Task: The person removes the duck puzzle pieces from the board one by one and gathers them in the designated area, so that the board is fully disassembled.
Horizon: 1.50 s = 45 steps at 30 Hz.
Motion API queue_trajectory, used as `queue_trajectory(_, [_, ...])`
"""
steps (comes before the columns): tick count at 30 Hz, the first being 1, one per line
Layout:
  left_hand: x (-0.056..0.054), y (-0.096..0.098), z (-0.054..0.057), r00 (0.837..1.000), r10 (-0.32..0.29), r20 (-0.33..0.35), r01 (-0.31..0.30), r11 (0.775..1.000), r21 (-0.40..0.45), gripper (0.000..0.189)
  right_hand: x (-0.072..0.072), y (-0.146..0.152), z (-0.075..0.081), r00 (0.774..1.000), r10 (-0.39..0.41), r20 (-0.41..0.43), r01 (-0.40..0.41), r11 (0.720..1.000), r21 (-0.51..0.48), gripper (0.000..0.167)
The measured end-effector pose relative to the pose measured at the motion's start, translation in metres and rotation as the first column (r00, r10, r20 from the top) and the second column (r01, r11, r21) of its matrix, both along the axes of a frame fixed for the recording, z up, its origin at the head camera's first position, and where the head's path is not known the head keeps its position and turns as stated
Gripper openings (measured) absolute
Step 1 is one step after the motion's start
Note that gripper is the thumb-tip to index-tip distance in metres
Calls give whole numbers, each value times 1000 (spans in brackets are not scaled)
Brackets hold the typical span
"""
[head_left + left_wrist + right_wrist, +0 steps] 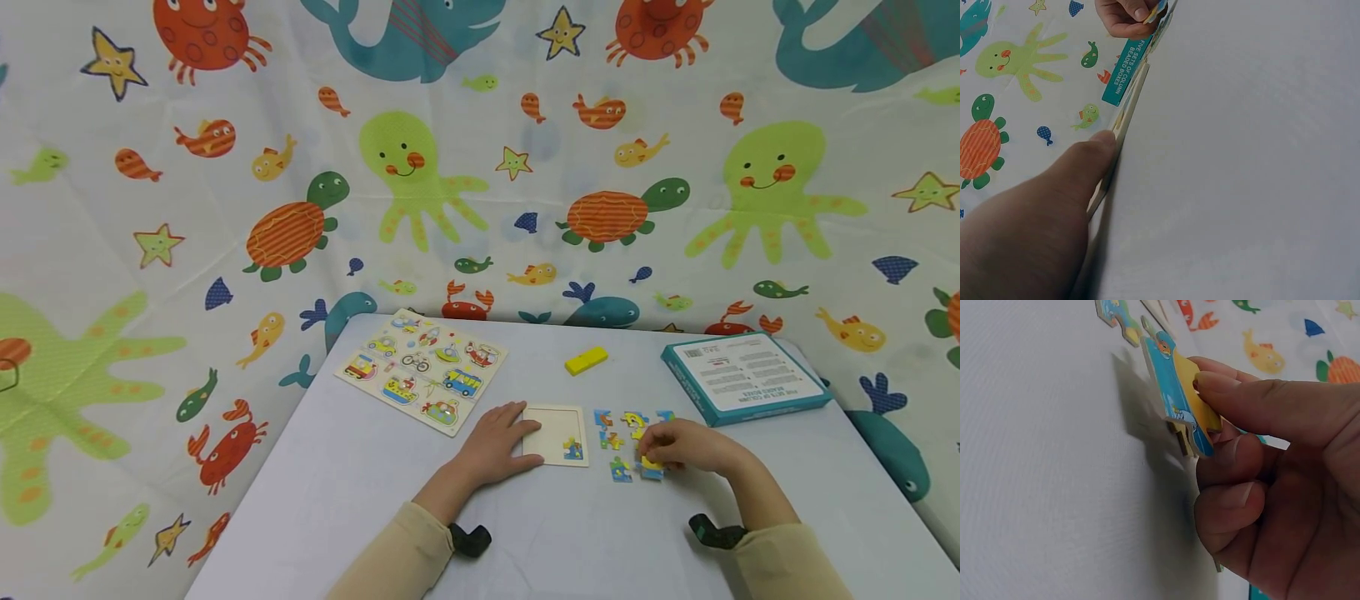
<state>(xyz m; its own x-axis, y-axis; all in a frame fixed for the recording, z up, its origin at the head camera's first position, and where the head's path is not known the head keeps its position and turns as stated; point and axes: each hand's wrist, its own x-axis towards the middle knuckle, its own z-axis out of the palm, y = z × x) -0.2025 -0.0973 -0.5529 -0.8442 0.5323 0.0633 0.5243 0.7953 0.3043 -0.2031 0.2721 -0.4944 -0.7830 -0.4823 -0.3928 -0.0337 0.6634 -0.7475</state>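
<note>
My left hand [491,443] rests at the left side of a small wooden puzzle board [540,446], fingers spread and touching it. The thumb lies along its near edge in the left wrist view. One colourful jigsaw piece [573,448] sits in the board's lower right corner. To the right of the board, my right hand [693,446] pinches a blue and yellow puzzle piece [1179,394] between thumb and fingers. The held piece is tilted just above the table. Several loose puzzle pieces [620,469] lie between the board and the right hand; some are partly hidden by that hand.
A wooden board with vehicle pictures [422,367] lies at the back left. A yellow block [587,361] lies behind the loose pieces. At the back right is a teal and white box [746,377]. A sea-animal curtain [465,275] hangs behind the white table [300,492].
</note>
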Motion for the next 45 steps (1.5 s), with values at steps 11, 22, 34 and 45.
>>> queue_trajectory(11, [0, 0, -1, 1000, 0, 9, 0, 1000, 1, 62, 1, 3, -7, 1000, -30, -2, 30, 1000, 8, 12])
queue_trajectory(22, [0, 1, 0, 1000, 1, 5, -1, 1000, -14, 62, 4, 1, -9, 998, -65, -21, 65, 998, 16, 10])
queue_trajectory(34, [-1, 1, -2, 1000, -1, -25, 0, 1000, -19, 62, 6, 3, -15, 994, -100, -54, 101, 995, 7, 10])
queue_trajectory(45, [2, 2, 2, 999, -5, -35, 4, 1000, -15, 62, 8, 3, -15, 993, -92, -79, 91, 996, -5, 11])
